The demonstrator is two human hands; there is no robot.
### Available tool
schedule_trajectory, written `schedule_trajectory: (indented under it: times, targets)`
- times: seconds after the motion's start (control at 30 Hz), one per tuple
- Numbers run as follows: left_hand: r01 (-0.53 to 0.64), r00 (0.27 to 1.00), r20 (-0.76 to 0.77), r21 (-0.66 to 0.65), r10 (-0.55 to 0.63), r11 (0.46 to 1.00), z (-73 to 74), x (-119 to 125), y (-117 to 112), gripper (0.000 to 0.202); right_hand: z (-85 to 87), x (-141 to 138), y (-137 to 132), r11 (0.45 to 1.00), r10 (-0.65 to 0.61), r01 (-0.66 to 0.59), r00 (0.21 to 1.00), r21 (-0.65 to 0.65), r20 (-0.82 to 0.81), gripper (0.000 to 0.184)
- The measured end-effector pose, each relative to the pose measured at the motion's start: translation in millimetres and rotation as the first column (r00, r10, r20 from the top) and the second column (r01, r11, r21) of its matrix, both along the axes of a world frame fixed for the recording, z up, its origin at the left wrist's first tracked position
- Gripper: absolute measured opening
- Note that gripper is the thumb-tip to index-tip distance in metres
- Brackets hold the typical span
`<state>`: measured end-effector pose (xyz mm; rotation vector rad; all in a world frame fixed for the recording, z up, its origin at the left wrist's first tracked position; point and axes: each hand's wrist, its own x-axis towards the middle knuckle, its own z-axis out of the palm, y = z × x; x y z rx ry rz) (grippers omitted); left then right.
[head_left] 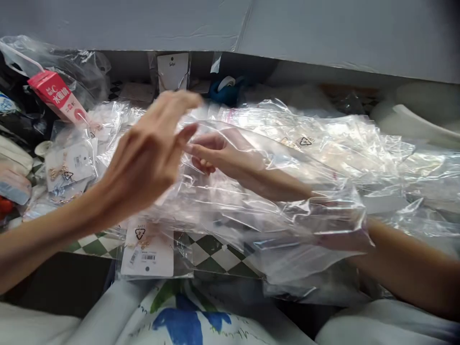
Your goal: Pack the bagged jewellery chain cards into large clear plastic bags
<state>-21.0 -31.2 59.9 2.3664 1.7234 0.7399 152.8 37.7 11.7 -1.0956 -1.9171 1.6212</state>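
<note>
A large clear plastic bag (287,225) stretches over the middle, in front of and around my right forearm. Through its film shows my right hand (224,153), thumb and fingers pinched together at the bag's left end. Just left of it, my left hand (149,151) is raised and blurred by motion, thumb apart from the fingers, with nothing visible between them. Whether its thumb touches the film I cannot make out. Below, at the table's near edge, lies a bagged white card (161,266) with gold-coloured jewellery and a barcode label.
Many clear packets (334,139) are heaped across the checkered table (224,258). More jewellery cards (81,155) lie at left, near a pink drink carton (59,93) with a straw. A white card (172,69) stands at the back, beneath a grey panel (143,24).
</note>
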Motion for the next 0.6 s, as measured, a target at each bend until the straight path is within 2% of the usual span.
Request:
schedule_trajectory:
  times: [0.03, 0.1, 0.2, 0.3, 0.37, 0.43, 0.5, 0.6]
  targets:
    - [-0.05, 0.999, -0.008, -0.046, 0.05, 0.998, -11.0, -16.3, 0.6, 0.047, -4.5, -5.2, -0.1, 1.0, -0.003, 0.002, 0.999, -0.007, -0.047, 0.045]
    - [-0.049, 0.999, -0.029, -0.149, 0.045, 0.988, -33.9, -38.2, -0.1, 0.056, -13.8, -14.6, 1.4, 0.999, -0.013, 0.008, 0.992, -0.042, -0.124, 0.044]
    - [0.002, 0.998, -0.055, -0.182, -0.012, 0.983, -58.5, -46.3, -3.2, 0.071, -22.1, -12.8, 4.0, 0.99, 0.057, -0.073, 0.99, -0.124, -0.126, 0.036]
    - [0.016, 0.996, -0.086, -0.188, -0.032, 0.982, -66.0, -41.1, -5.6, 0.074, -23.6, 6.4, 4.8, 0.959, 0.199, -0.223, 0.969, -0.176, -0.145, 0.043]
    - [0.017, 0.992, -0.116, -0.209, -0.042, 0.978, -66.9, -38.9, -5.7, 0.073, -23.8, 19.9, 4.4, 0.953, 0.225, -0.264, 0.945, -0.151, -0.237, 0.055]
    - [0.021, 0.99, -0.132, -0.24, -0.054, 0.97, -68.8, -39.1, -4.3, 0.071, -23.3, 32.1, 2.8, 0.966, 0.184, -0.229, 0.935, -0.117, -0.304, 0.067]
    - [0.024, 0.99, -0.127, -0.26, -0.059, 0.965, -72.6, -39.9, -1.6, 0.068, -20.2, 47.3, -0.9, 0.982, 0.117, -0.153, 0.954, -0.113, -0.275, 0.067]
    - [0.033, 0.994, -0.094, -0.253, -0.059, 0.967, -75.5, -40.3, 2.0, 0.067, -10.1, 85.5, -10.9, 0.998, 0.058, -0.058, 0.998, 0.001, -0.018, 0.047]
